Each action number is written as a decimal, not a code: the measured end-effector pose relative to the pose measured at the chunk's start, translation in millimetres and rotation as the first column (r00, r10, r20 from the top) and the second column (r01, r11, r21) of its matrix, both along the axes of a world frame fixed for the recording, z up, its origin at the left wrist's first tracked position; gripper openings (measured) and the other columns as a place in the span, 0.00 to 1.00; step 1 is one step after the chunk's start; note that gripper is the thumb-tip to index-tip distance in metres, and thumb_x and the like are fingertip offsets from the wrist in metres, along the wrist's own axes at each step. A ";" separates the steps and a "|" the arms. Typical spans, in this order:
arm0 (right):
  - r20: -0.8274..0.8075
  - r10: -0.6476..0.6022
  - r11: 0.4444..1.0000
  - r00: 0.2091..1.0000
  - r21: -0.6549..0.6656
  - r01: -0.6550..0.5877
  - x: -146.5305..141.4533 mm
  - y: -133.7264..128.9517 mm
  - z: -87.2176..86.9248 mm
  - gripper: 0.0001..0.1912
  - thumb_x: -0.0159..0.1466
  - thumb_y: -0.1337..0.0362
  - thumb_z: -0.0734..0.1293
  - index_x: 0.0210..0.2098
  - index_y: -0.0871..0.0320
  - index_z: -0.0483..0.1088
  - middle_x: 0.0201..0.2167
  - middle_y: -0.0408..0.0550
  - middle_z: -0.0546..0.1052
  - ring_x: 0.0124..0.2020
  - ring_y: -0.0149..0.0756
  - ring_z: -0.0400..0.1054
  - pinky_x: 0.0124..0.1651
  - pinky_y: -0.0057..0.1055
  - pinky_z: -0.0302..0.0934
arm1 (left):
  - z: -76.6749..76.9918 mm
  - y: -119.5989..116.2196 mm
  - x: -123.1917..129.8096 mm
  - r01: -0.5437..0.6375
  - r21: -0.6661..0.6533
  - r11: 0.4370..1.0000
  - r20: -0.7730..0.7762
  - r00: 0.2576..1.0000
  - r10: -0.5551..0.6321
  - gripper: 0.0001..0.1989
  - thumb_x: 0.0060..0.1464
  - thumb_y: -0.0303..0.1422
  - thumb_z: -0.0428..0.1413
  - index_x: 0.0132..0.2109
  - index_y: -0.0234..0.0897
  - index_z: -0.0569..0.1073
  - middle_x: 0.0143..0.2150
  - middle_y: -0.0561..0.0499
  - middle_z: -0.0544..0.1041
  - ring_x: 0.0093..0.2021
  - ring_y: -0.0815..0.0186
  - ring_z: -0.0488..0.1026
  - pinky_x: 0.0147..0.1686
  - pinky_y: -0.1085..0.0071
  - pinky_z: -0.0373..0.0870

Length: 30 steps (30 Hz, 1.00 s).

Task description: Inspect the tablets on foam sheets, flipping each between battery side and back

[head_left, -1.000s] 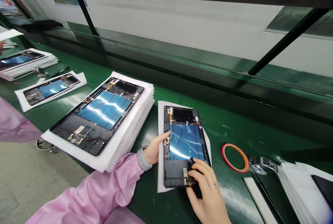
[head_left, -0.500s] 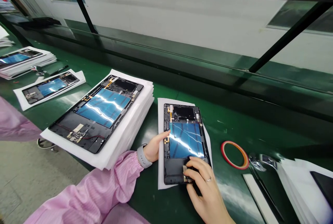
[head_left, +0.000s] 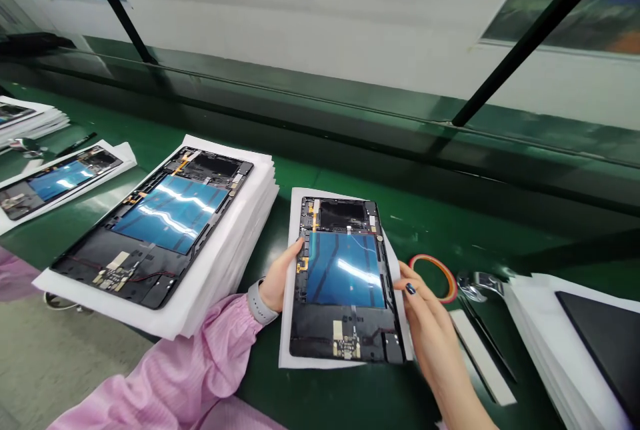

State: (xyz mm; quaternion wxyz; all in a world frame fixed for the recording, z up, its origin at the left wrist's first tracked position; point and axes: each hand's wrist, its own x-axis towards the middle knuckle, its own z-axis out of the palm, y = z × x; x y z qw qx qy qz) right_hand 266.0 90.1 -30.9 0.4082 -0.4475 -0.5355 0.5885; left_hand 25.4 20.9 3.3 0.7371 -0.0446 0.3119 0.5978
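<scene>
An opened tablet housing (head_left: pixel 345 320), with a blue film-covered panel, a small circuit board and orange flex strips, lies on a white sheet (head_left: pixel 286 350). My left hand (head_left: pixel 278 287) is closed on its left edge, thumb on the rim and fingers hidden beneath. At the right edge, my right hand (head_left: pixel 431 330) has its fingers pressed together on the tablet and sheet side. To the left, a similar tablet housing (head_left: pixel 165 217) rests on top of a thick stack of white sheets (head_left: pixel 237 253).
On the right lie a roll of red-rimmed tape (head_left: pixel 453 291), tweezers (head_left: pixel 487 337), a pale flat bar (head_left: pixel 483 357) and a sheet stack (head_left: pixel 530 323) with a black panel (head_left: pixel 600 343). Another tablet housing (head_left: pixel 60 183) lies far left, near a co-worker's pink sleeve (head_left: pixel 15 277).
My right hand has moved from the circuit board at the tablet's lower end to its right edge. The tablet looks slightly turned, and the view has shifted right.
</scene>
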 end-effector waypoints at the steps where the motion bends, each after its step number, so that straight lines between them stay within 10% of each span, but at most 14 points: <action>1: -0.059 0.037 0.996 0.998 -0.083 -0.042 -1.8 -1.4 0.6 0.18 0.57 0.45 0.72 0.32 0.53 0.75 0.56 0.53 0.71 0.58 0.54 0.62 0.58 0.47 0.56 | -0.2 -0.3 0.0 0.004 0.004 1.000 0.005 1.000 -0.004 0.25 0.67 0.40 0.41 0.46 0.29 0.79 0.30 0.44 0.82 0.36 0.57 0.81 0.46 0.62 0.76; 8: -0.154 0.152 0.958 0.976 -0.219 -0.183 -8.4 -10.0 15.9 0.14 0.54 0.51 0.76 0.29 0.55 0.75 0.27 0.45 0.75 0.30 0.39 0.68 0.33 0.30 0.64 | -6.6 -1.5 0.8 0.077 0.091 0.993 0.003 0.997 -0.077 0.24 0.67 0.42 0.43 0.51 0.29 0.76 0.33 0.44 0.83 0.39 0.58 0.81 0.51 0.63 0.73; 15: -0.206 0.112 0.955 0.972 -0.248 -0.163 -9.7 -10.0 23.7 0.16 0.54 0.53 0.77 0.38 0.52 0.75 0.36 0.48 0.79 0.37 0.46 0.74 0.38 0.36 0.68 | -9.3 -1.9 1.0 0.141 0.154 0.978 -0.015 0.990 -0.141 0.26 0.67 0.42 0.43 0.58 0.27 0.72 0.39 0.42 0.83 0.46 0.55 0.80 0.57 0.59 0.69; 20: -0.263 -0.048 0.936 0.963 -0.349 -0.049 -10.3 -8.7 23.2 0.39 0.54 0.58 0.78 0.62 0.44 0.62 0.46 0.49 0.79 0.44 0.47 0.75 0.49 0.42 0.68 | -16.4 -2.5 1.6 0.157 0.203 0.966 -0.027 0.988 -0.155 0.25 0.65 0.43 0.47 0.57 0.27 0.73 0.41 0.42 0.83 0.49 0.53 0.78 0.60 0.58 0.66; 26: -0.170 0.017 0.911 0.985 -0.404 -0.086 -7.7 -3.7 19.7 0.25 0.46 0.47 0.79 0.39 0.54 0.79 0.39 0.54 0.82 0.43 0.57 0.75 0.44 0.48 0.71 | -19.8 -2.7 1.3 0.241 0.253 0.937 -0.052 0.970 -0.236 0.28 0.59 0.48 0.53 0.54 0.27 0.75 0.44 0.40 0.82 0.54 0.49 0.75 0.61 0.55 0.64; 30: -0.031 0.008 0.968 0.999 -0.249 -0.016 -0.3 -5.6 15.7 0.25 0.50 0.48 0.78 0.42 0.53 0.78 0.43 0.53 0.81 0.48 0.57 0.73 0.49 0.47 0.68 | -21.4 -3.9 2.6 0.286 0.245 0.926 -0.086 0.958 -0.273 0.29 0.57 0.49 0.55 0.53 0.27 0.75 0.43 0.40 0.82 0.55 0.50 0.74 0.61 0.57 0.64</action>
